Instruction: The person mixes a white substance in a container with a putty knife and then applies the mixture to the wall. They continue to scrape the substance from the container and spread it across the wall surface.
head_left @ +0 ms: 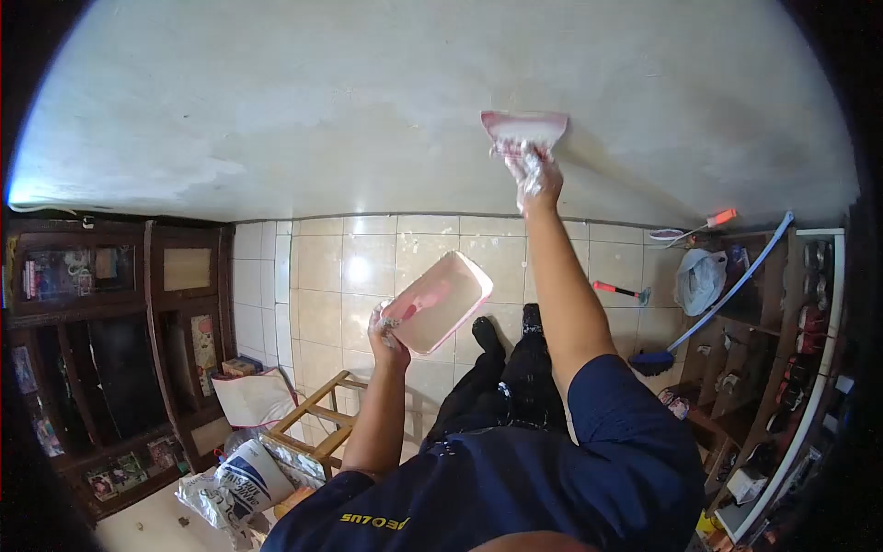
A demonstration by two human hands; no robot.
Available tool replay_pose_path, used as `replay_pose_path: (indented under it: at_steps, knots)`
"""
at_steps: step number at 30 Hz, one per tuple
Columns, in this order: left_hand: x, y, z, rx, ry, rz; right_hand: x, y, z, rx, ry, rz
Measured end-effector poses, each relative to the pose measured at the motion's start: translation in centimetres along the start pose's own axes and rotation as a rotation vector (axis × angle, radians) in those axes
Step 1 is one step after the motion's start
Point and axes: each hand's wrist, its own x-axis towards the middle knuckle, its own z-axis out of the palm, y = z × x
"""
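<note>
My right hand (533, 177), smeared with white paste, is closed around a wide pinkish plastering scraper (524, 127). The scraper's broad edge lies against the grey-white wall (368, 110), which shows damp-looking patches. Lower down, my left hand (389, 333) grips the side of a shallow pink-and-white plastic tub (440, 308). The tub is tilted, and whitish paste coats its inside. White smears cover the fingers of my left hand too.
White splatters dot the tiled floor (368, 276). A wooden stool (317, 419) and a white bag of powder (244, 478) stand at lower left, near a dark cabinet (110, 322). To the right are a red-handled tool (618, 290), a broom (653, 362), a plastic bag (699, 281) and a shoe rack (782, 368).
</note>
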Motion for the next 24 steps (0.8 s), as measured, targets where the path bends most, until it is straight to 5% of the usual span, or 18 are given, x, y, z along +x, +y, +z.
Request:
replay_pose_path:
  at_steps: [4, 7, 11, 14, 19, 21, 24]
  knots:
    - [0.2, -0.4, -0.8, 0.035, -0.008, 0.068, -1.2, 5.0, -8.5, -0.032, 0.002, 0.161]
    - [0.8, -0.1, -0.5, 0.025, -0.039, 0.088, -3.8, 1.7, -6.5, -0.069, 0.016, 0.228]
    - [0.5, 0.2, -0.1, 0.004, 0.021, 0.025, -5.1, -5.9, 2.6, -0.029, -0.340, -0.010]
    - [0.7, -0.1, -0.2, 0.045, -0.036, 0.072, -4.0, -6.2, 5.7, -0.116, -0.197, -0.221]
    - [0.6, -0.9, -0.5, 0.064, -0.049, 0.082, 0.2, 3.1, -5.9, -0.313, 0.111, -0.064]
    - [0.3, -0.9, -0.4, 0.063, -0.044, 0.076, -1.7, 3.6, -9.4, -0.170, 0.032, 0.194]
    - [0.1, -0.5, 0.1, 0.054, -0.022, 0.029, -2.5, 2.9, -10.3, -0.138, -0.065, 0.171]
